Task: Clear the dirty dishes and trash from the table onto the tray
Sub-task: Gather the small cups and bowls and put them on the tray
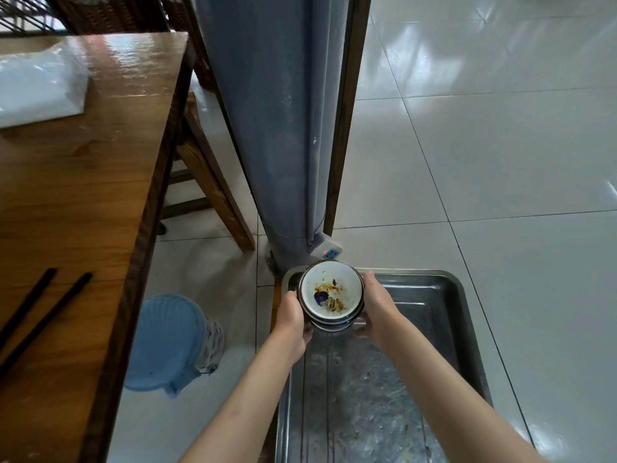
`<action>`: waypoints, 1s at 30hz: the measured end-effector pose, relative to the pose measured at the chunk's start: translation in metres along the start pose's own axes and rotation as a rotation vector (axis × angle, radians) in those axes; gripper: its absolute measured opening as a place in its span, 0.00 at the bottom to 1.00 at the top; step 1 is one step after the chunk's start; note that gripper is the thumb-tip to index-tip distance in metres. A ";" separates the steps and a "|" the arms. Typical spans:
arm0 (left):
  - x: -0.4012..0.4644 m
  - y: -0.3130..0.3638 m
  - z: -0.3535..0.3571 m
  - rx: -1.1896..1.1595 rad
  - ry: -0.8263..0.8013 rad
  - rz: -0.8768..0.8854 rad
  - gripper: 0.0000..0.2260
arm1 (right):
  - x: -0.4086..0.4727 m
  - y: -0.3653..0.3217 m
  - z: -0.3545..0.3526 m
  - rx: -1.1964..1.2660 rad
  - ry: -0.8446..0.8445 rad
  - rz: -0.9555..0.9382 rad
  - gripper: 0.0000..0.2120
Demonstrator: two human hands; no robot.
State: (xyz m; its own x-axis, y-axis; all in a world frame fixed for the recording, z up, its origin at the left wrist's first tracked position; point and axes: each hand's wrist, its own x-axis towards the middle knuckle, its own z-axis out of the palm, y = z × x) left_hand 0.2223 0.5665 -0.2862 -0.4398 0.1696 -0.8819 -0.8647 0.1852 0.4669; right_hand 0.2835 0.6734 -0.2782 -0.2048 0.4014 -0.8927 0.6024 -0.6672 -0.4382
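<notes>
Here the stack of bowls (330,297) sits squarely between the 2 hands, the left hand (293,317) curled round its left side and the right hand (376,309) round its right, so each grip is grasping the stack and neither is nearer than the other. The stack looks like 2 or 3 dark-rimmed bowls nested upright, the top one white inside with brown sauce smears and a small dark blue scrap at the bottom. What the coming move turns on is the drop: the stack is held over the far left corner of the metal tray (444,289), which lies on the floor with its long axis running from the person away towards the curtain (283,128). Whether the lowest bowl already touches the tray floor I cannot tell; it seems at most just above it. My judgement is that a straight lowering would set it down inside the rim, near the corner wall. Off to the left, well apart from the tray, 2 black chopsticks (43,302) lie on the wooden bench (100,195), likely the next thing to clear, and the left hand is the nearer one. A blue bin (170,342) stands between bench and tray. No brand, label or readable writing shows anywhere.
</notes>
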 end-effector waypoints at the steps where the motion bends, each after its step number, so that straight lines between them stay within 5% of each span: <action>1: -0.001 0.000 0.000 -0.001 0.002 0.015 0.15 | 0.000 -0.001 0.000 -0.004 0.006 -0.002 0.28; 21: -0.143 0.072 -0.043 0.115 -0.012 0.239 0.19 | -0.138 -0.033 -0.029 -0.178 0.025 -0.353 0.23; 30: -0.273 0.087 -0.112 0.652 0.095 0.764 0.19 | -0.271 -0.029 -0.027 -0.386 -0.078 -0.703 0.24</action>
State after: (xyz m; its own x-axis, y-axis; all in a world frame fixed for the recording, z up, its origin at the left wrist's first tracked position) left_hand 0.2396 0.4277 -0.0117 -0.8627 0.3913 -0.3202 -0.0549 0.5571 0.8287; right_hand 0.3424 0.6015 -0.0203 -0.6797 0.5922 -0.4328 0.5337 -0.0055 -0.8457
